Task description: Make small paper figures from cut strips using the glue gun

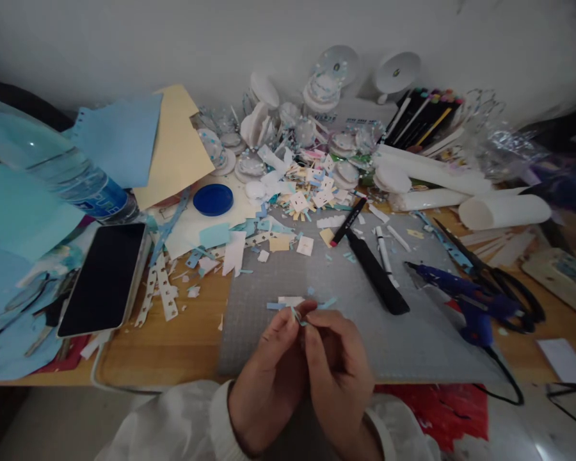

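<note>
Close together over the front of the grey cutting mat (259, 346), both my hands pinch a small light-blue paper strip (296, 314). My left hand (273, 368) has thumb and forefinger closed at the strip's left side. My right hand (338, 358) meets it from the right, fingertips pressed together around the strip. The lower fingers of both hands are partly hidden. Just beyond the fingertips, a white paper piece (288, 300) and a blue paper strip (274, 306) lie on the mat.
A blue glue gun (461, 291), black scissors (513, 291), a black-handled cutter (374, 272) and a marker (348, 222) lie to the right. A phone (104, 278) and water bottle (77, 173) are left. Paper cutouts (312, 192) and white decorated discs (249, 163) crowd the back.
</note>
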Tool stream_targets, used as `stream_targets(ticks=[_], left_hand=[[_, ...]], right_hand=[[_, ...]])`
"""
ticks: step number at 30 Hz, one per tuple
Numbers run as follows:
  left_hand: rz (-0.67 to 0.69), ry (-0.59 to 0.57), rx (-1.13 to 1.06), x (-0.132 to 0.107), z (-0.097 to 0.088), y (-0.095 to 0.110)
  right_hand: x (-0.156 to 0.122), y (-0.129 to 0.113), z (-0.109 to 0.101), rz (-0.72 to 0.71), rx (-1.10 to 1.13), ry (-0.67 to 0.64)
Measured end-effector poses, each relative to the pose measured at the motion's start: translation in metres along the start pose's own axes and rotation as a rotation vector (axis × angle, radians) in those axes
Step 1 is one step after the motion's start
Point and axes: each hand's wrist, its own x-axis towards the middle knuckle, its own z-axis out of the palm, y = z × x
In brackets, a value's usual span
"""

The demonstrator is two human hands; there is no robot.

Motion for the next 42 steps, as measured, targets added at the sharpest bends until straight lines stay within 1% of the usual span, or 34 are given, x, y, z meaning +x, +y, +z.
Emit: stream_targets(ticks=[2, 4, 6, 8, 9, 10, 11, 13, 14, 16, 20, 22, 25, 35, 38, 40, 42], left_hand=[[-0.006, -0.004, 0.028, 0.001, -0.003, 0.000], [-0.009, 0.019, 0.126, -0.001, -0.009, 0.004], [0.027, 0.068, 0.327, -0.006, -0.016, 0.013], [0.128, 0.127, 0.643, -0.015, -0.022, 0.028], [0.214, 0.138, 0.860, -0.020, -0.024, 0.037], [0.351, 0.117, 1.085, -0.024, -0.027, 0.047], [0.525, 0.104, 1.289, -0.027, -0.029, 0.056], [0.786, 0.044, 1.647, -0.028, -0.033, 0.070], [0.870, -0.005, 1.781, -0.026, -0.036, 0.074], [0.944, -0.084, 1.952, -0.019, -0.041, 0.078], [0.881, -0.218, 2.094, -0.007, -0.049, 0.074], [0.845, -0.252, 2.139, -0.006, -0.050, 0.073], [0.810, -0.266, 2.177, -0.005, -0.050, 0.073], [0.741, -0.247, 2.216, -0.003, -0.049, 0.075], [0.723, -0.237, 2.232, -0.003, -0.048, 0.074], [0.735, -0.224, 2.207, -0.003, -0.047, 0.074], [0.774, -0.183, 2.153, -0.004, -0.045, 0.075]], right_hand=[[0.003, 0.002, -0.002, -0.030, 0.028, -0.021], [0.005, 0.008, -0.007, -0.061, 0.021, -0.020], [0.006, 0.016, -0.016, -0.115, -0.041, -0.008], [0.005, 0.025, -0.026, -0.198, -0.126, -0.016], [0.004, 0.028, -0.029, -0.240, -0.168, -0.037], [0.003, 0.030, -0.032, -0.276, -0.208, -0.070], [0.002, 0.032, -0.033, -0.304, -0.245, -0.108], [-0.001, 0.032, -0.034, -0.347, -0.304, -0.188], [-0.002, 0.032, -0.033, -0.363, -0.323, -0.224], [-0.004, 0.032, -0.030, -0.385, -0.347, -0.281], [-0.006, 0.034, -0.027, -0.406, -0.380, -0.385], [-0.007, 0.035, -0.026, -0.411, -0.384, -0.424], [-0.008, 0.037, -0.026, -0.404, -0.399, -0.468], [-0.006, 0.036, -0.023, -0.355, -0.399, -0.510], [-0.004, 0.032, -0.024, -0.365, -0.372, -0.476], [-0.002, 0.029, -0.025, -0.335, -0.346, -0.406], [0.002, 0.027, -0.027, -0.283, -0.311, -0.332]])
